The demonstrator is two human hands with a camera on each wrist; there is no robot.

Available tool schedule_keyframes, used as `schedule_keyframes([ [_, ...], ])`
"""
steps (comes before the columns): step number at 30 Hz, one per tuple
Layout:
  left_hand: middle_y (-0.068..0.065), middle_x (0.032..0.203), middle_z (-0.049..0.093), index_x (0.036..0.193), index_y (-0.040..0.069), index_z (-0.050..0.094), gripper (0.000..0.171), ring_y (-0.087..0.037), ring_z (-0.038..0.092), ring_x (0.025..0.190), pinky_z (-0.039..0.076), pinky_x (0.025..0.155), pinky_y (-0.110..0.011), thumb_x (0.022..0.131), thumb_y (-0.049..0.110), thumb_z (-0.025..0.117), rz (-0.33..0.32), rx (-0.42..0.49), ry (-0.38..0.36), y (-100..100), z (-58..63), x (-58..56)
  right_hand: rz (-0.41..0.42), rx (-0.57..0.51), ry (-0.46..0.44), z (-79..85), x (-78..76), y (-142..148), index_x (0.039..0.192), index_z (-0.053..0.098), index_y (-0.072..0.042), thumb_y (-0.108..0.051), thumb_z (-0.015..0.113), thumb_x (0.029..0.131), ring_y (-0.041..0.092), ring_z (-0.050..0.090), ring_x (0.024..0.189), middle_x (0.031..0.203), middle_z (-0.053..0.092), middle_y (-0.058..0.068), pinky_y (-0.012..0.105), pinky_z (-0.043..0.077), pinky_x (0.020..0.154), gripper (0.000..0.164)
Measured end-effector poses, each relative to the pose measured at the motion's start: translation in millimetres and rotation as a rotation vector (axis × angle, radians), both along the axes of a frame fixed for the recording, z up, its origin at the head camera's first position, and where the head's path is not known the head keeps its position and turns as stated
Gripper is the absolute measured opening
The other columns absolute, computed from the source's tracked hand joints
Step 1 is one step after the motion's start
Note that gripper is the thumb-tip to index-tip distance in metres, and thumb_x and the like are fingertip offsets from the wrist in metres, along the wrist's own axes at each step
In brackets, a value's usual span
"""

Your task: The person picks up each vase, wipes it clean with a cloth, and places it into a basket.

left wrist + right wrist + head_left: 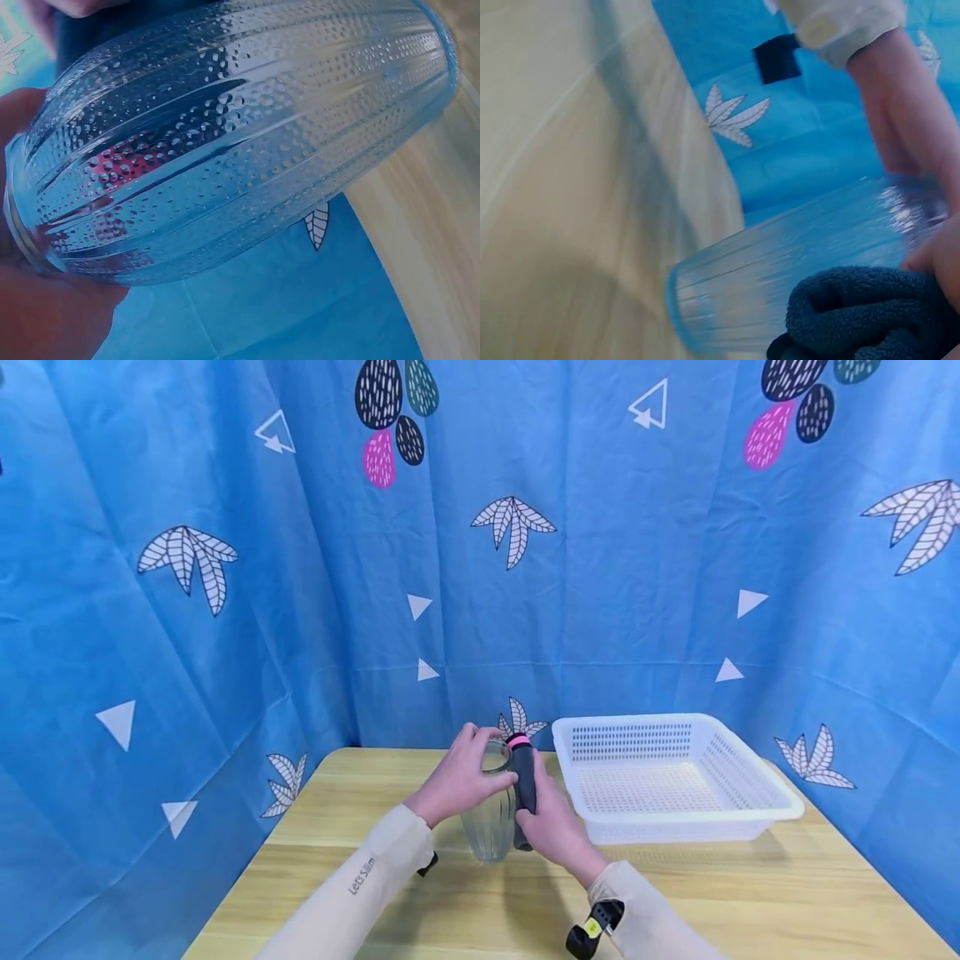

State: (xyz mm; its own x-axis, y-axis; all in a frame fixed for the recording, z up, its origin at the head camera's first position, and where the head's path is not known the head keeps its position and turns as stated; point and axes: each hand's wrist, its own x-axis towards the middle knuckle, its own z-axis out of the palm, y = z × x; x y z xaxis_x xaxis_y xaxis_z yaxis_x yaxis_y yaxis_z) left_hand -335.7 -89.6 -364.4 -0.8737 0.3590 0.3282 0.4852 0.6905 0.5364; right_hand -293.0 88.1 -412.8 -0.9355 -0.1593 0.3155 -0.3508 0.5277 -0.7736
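A clear glass vase [489, 831] with ribs and a dotted texture hangs upright close over the table, its narrower base downward. My left hand [465, 774] grips it near the rim, thumb and fingers on opposite sides. Right beside it, my right hand [553, 822] holds a rolled dark towel [524, 777] upright, a pink band showing near its top. In the right wrist view the towel's [870, 307] fluffy rolled end overlaps the glass. The left wrist view has the vase [247, 150] lying across it, with dark and pink towel colours showing through.
A white perforated plastic basket [682, 831] stands to the right of my hands. Under everything is a wooden table [832, 893], backed and flanked by a blue patterned curtain [480, 627].
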Motion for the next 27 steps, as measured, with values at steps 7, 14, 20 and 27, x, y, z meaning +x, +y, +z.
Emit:
schedule_keyframes([
  [7, -0.005, 0.132, 0.051, 0.144, 0.017, 0.050, 0.073, -0.027, 0.052, 0.123, 0.043, 0.103, -0.047, 0.083, 0.047, 0.079, 0.009, 0.016, 0.020, -1, 3.6, 1.2, 0.067, -0.056, -0.057, -17.1, -1.3, 1, 0.162, 0.011, -0.020, 0.006, 0.059, 0.086, 0.036, 0.063, 0.109, 0.141, 0.052, 0.029, 0.044, 0.056, 0.078, 0.094],
  [14, 0.002, 0.145, 0.055, 0.143, 0.025, 0.053, 0.070, -0.026, 0.045, 0.137, 0.034, 0.111, -0.054, 0.082, 0.048, 0.080, 0.017, -0.020, 0.046, 3, 7.2, 8.1, 0.166, -0.035, -0.185, -58.6, -11.8, 14, 0.162, 0.018, -0.013, 0.003, 0.062, 0.084, 0.034, 0.065, 0.103, 0.137, 0.054, 0.034, 0.047, 0.056, 0.082, 0.090],
  [20, 0.001, 0.149, 0.049, 0.149, 0.022, 0.046, 0.068, -0.024, 0.044, 0.140, 0.039, 0.111, -0.050, 0.089, 0.038, 0.073, -0.051, -0.036, -0.012, 7, 12.6, 9.4, 0.148, -0.090, -0.233, -50.6, -13.1, 19, 0.159, 0.025, -0.003, 0.002, 0.062, 0.083, 0.039, 0.058, 0.119, 0.143, 0.050, 0.032, 0.054, 0.049, 0.096, 0.084],
  [27, -0.002, 0.139, 0.053, 0.148, 0.015, 0.047, 0.070, -0.026, 0.048, 0.129, 0.043, 0.105, -0.047, 0.083, 0.033, 0.066, -0.060, -0.112, 0.059, 9, 10.3, 6.8, 0.075, -0.060, -0.187, -15.3, -1.3, 22, 0.160, 0.023, -0.006, 0.000, 0.061, 0.085, 0.028, 0.065, 0.099, 0.138, 0.054, 0.031, 0.039, 0.054, 0.079, 0.084],
])
